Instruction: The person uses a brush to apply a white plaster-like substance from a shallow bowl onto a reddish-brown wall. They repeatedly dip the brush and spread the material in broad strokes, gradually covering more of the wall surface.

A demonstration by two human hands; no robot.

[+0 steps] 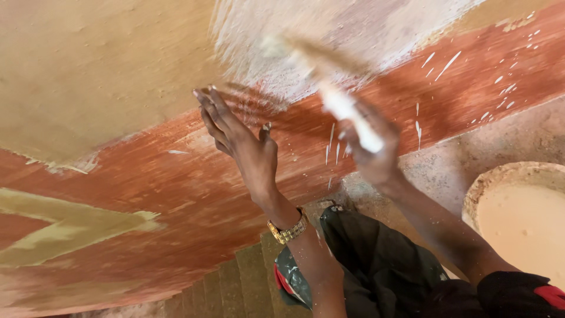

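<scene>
My right hand (372, 150) grips the white-smeared handle of a paintbrush (329, 82). The brush is blurred with motion, and its bristles meet a patch of fresh whitish paint (329, 29) on the wall. My left hand (238, 141) is flat and open with fingers together, resting against the reddish-brown band of the wall (147, 176) just left of the brush. A gold wristwatch (287, 231) sits on my left wrist.
The wall is tan (88, 65) above and reddish-brown below, with white paint drips and splashes (459, 59). A round bucket of cream paint (518, 218) stands at the lower right. Dark trousers (376, 265) and concrete steps (235, 282) show below.
</scene>
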